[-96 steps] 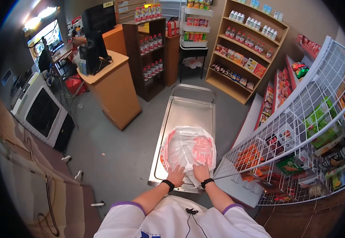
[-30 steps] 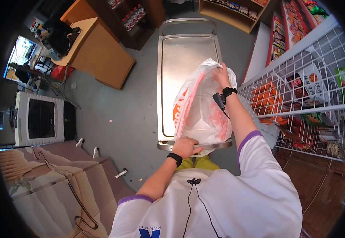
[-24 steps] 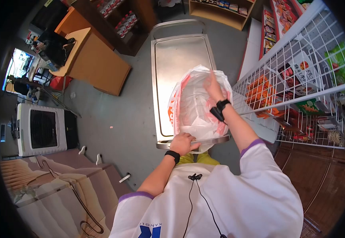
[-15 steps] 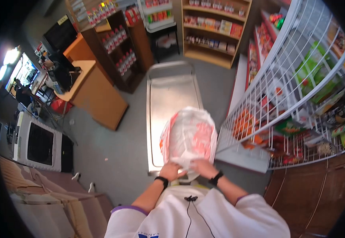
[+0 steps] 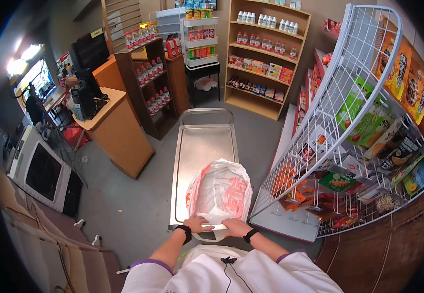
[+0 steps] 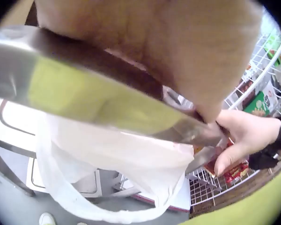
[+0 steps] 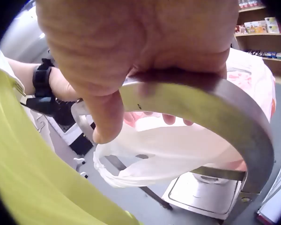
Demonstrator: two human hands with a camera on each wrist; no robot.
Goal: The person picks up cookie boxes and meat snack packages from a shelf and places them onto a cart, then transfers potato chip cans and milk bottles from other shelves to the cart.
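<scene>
In the head view an open white plastic bag (image 5: 222,190) with red print stands at the near end of a metal cart (image 5: 206,141). A loop of the bag (image 6: 103,213) hangs below the cart's handle (image 6: 98,101) in the left wrist view. My left hand (image 5: 196,224) lies over the handle and grips it; its fingertips are hidden in its wrist view. My right hand (image 5: 237,227) grips the same handle (image 7: 187,101), its thumb bent down on the near side and fingertips showing beneath the bar. The bag's inside shows only folds of plastic.
A wire rack (image 5: 314,161) of snack packs stands close on the right. Wooden shelves (image 5: 256,105) with bottles and boxes are ahead. A wooden counter (image 5: 119,141) and a white appliance (image 5: 41,168) stand on the left, with grey floor (image 5: 129,195) between them and the cart.
My right hand has left the bag's far side and come back to the near handle beside my left. The bag now lies lower and more rounded. The head view has tilted up toward the shelves.
</scene>
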